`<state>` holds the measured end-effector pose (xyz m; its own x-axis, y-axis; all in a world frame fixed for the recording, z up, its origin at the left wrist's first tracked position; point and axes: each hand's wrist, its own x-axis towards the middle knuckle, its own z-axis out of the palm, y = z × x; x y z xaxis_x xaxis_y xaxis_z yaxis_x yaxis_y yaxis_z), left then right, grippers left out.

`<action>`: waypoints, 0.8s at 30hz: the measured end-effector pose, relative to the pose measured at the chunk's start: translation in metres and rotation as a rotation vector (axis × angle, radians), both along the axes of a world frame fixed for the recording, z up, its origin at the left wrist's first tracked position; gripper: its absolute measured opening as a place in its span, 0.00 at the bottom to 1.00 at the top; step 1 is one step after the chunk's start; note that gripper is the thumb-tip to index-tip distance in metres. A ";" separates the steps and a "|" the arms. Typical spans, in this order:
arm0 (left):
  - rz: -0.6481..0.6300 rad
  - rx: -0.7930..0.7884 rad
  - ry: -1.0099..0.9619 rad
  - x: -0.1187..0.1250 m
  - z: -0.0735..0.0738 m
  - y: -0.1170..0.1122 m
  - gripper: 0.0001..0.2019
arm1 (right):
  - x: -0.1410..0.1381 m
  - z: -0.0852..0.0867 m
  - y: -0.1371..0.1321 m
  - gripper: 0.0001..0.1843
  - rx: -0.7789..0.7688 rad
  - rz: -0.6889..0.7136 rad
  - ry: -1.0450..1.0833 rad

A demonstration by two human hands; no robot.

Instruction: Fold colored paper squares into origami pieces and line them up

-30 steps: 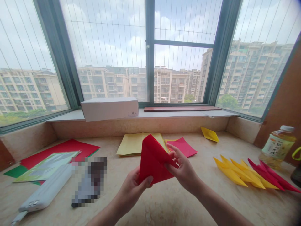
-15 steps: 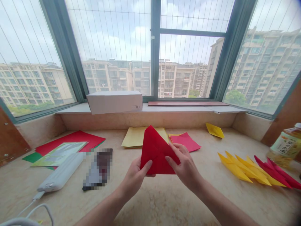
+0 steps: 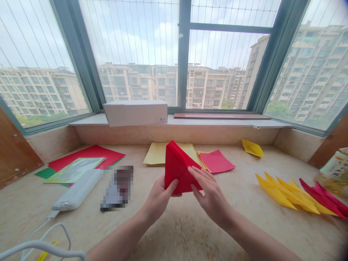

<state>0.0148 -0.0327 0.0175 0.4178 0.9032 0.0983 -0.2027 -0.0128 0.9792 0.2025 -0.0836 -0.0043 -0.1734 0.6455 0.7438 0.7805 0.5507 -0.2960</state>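
Note:
A folded sheet of red paper (image 3: 176, 163) is held up over the table, its pointed tip upward and an open fold edge running down from the tip. My left hand (image 3: 161, 192) grips its lower left corner, thumb on the front and fingers behind. On the right side, my right hand (image 3: 208, 185) pinches the paper, with fingers lying over the front face and the thumb at the lower edge. Behind the folded paper lies a stack of pale yellow paper (image 3: 153, 154). Pink-red square sheets (image 3: 219, 161) rest just right of that stack.
Several yellow folded paper pieces (image 3: 285, 192) and red ones (image 3: 324, 197) lie at right, near a bottle (image 3: 335, 170). A yellow paper boat (image 3: 252, 148) sits farther back. At left are red sheets (image 3: 89, 156), a white power bank (image 3: 77, 192) with cable, and a blurred-out object (image 3: 118, 188).
The paper has tilted, and its front layer now shows an opened fold near the tip. My right fingers have moved inward across its face. The whole view has shifted slightly.

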 end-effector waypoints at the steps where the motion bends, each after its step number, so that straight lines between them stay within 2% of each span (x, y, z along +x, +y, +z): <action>1: 0.000 -0.004 -0.004 0.000 0.000 0.000 0.21 | -0.001 -0.001 0.000 0.34 -0.001 0.004 -0.007; 8: -0.052 -0.064 -0.043 -0.002 -0.001 -0.001 0.22 | -0.002 -0.003 -0.001 0.35 0.001 0.019 0.012; 12: -0.088 -0.092 -0.037 -0.003 -0.003 -0.002 0.21 | -0.002 -0.003 -0.003 0.35 -0.015 0.072 0.004; 17: -0.073 -0.049 -0.018 -0.002 -0.002 -0.002 0.22 | -0.002 -0.004 -0.004 0.34 0.001 0.052 -0.037; 24: -0.070 -0.040 -0.031 -0.003 0.004 -0.003 0.23 | -0.003 0.000 -0.009 0.33 0.001 0.095 -0.206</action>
<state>0.0114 -0.0359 0.0210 0.4777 0.8751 0.0769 -0.2323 0.0414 0.9718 0.1992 -0.0923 -0.0040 -0.3818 0.6185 0.6868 0.7692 0.6246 -0.1348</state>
